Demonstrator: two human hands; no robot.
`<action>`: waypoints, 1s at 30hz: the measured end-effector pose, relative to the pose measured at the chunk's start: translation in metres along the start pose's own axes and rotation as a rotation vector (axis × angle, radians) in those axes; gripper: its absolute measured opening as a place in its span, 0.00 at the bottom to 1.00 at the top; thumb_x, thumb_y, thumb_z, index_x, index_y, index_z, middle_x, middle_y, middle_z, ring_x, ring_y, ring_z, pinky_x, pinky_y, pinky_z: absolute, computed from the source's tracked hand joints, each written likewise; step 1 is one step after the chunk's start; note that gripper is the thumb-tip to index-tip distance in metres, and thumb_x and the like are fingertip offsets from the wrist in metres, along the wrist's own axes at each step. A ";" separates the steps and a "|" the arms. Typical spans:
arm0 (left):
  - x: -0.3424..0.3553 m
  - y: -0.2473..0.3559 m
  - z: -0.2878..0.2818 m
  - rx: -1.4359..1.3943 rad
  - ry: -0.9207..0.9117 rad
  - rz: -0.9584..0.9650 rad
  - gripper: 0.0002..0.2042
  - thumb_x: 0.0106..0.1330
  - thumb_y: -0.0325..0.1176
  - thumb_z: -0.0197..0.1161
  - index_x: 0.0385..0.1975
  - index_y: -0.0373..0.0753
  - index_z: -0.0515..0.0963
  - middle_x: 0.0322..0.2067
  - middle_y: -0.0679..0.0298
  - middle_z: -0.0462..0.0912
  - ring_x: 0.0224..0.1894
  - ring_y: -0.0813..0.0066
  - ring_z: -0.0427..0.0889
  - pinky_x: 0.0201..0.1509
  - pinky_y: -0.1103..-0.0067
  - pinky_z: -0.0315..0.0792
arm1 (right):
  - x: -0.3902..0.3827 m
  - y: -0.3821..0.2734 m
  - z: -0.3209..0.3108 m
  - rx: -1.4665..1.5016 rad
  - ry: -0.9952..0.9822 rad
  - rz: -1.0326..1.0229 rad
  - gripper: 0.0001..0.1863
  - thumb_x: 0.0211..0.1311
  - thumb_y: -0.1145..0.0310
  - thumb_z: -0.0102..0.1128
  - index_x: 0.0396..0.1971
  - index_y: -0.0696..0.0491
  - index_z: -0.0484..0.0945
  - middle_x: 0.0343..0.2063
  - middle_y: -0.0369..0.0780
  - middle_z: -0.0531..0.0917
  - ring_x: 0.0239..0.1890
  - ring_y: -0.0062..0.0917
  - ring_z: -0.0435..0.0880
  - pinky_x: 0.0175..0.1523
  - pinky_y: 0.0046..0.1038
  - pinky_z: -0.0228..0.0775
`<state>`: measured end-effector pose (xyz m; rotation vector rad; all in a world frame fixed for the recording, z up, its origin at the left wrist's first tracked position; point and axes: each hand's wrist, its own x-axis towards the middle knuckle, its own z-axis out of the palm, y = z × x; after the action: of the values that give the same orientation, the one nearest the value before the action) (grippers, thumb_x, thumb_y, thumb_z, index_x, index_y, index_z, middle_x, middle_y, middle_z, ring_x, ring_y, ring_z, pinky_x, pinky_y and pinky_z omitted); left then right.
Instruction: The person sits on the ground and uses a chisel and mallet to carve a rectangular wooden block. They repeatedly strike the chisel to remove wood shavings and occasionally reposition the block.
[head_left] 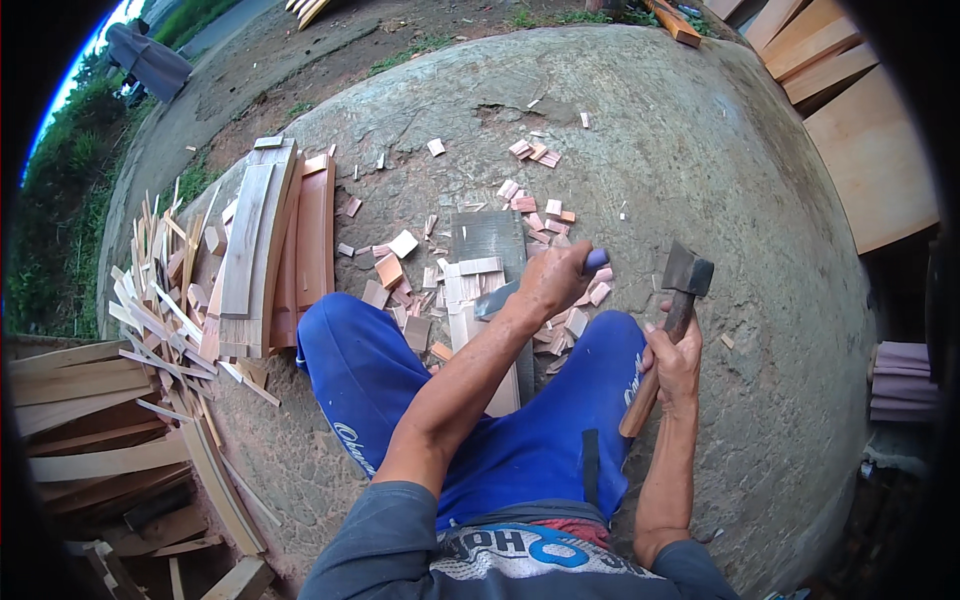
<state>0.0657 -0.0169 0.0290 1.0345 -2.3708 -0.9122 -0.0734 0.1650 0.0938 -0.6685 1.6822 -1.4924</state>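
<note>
My left hand is closed around the purple handle of a chisel. The broad grey blade of this chisel lies across a pale wooden strip between my knees; my fist hides the tool's middle. Under the strip is a dark, worn board. To the right, my right hand grips a hatchet partway along its wooden handle. Its dark metal head points up and away from me, apart from the chisel, and the handle's lower end is by my right thigh.
Small cut wood blocks lie scattered around the board on rough concrete. At left stand stacked planks beside a heap of thin offcuts. More boards lie lower left, and wide panels upper right.
</note>
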 end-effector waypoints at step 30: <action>-0.124 -0.135 0.018 -0.593 0.331 -0.817 0.58 0.50 0.52 0.84 0.72 0.23 0.56 0.61 0.39 0.76 0.63 0.50 0.79 0.65 0.65 0.73 | 0.010 0.057 0.008 -1.157 -0.270 -0.012 0.24 0.61 0.66 0.66 0.53 0.59 0.69 0.44 0.59 0.84 0.49 0.60 0.83 0.53 0.55 0.74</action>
<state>0.2031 0.0147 -0.0899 1.7260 -1.2401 -1.4447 -0.0662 0.1619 0.0356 -1.3750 2.2132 -0.2563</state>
